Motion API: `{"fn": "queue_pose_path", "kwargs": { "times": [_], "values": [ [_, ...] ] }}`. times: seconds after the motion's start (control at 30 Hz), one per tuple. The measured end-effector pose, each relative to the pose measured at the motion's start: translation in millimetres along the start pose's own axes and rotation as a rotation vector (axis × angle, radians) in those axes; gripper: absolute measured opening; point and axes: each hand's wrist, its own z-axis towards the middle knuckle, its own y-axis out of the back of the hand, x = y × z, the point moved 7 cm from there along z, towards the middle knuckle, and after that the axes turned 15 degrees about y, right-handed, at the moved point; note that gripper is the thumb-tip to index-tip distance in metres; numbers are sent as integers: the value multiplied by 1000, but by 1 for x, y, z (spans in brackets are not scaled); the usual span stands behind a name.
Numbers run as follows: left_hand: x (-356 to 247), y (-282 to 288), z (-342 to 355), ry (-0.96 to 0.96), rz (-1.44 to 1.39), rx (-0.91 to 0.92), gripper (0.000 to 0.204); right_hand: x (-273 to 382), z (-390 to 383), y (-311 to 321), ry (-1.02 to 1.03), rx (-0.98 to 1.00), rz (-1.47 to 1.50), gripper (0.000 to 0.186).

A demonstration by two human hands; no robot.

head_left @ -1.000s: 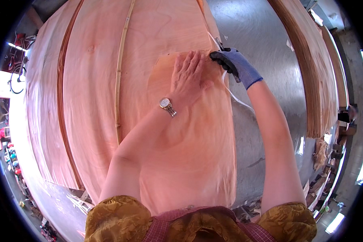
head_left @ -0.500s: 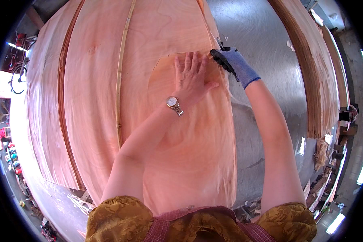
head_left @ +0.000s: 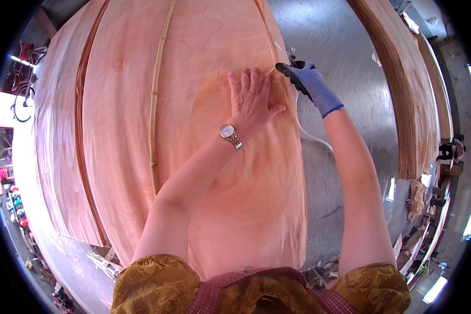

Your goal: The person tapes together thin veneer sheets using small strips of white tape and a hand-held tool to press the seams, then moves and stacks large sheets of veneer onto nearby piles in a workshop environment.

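Note:
My bare left hand lies flat on a sheet of thin wood veneer, fingers spread near a cut patch of darker veneer. A metal-band watch is on that wrist. My right hand, in a blue glove with black fingers, is closed at the veneer's right edge. Fingers and thumb press together beside the patch's top corner. A small dark tip sticks out beyond the glove; what it belongs to I cannot make out. A narrow white strip trails below the glove over the grey metal tabletop.
A long thin bamboo strip lies along the veneer on the left. More veneer sheets with brown edges lie farther left. A thick veneer stack stands on the right. Wood scraps lie near my right elbow.
My right hand has shifted slightly right, away from the patch's corner. More of the white strip now shows below it. My left hand has moved a little right, still flat on the veneer.

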Motion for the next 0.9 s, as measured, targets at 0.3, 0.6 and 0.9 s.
{"fn": "queue_pose_path", "kwargs": {
  "times": [0.3, 0.6, 0.9],
  "values": [
    [6, 18, 13, -153, -262, -202, 35, 27, -49, 10, -67, -133, 429, 31],
    [11, 14, 34, -190, -143, -142, 13, 28, -62, -37, -98, -5, 699, 28],
    [19, 3, 66, -66, -6, 80, 16, 2, -52, -55, -218, 6, 666, 31]
  ]
}}
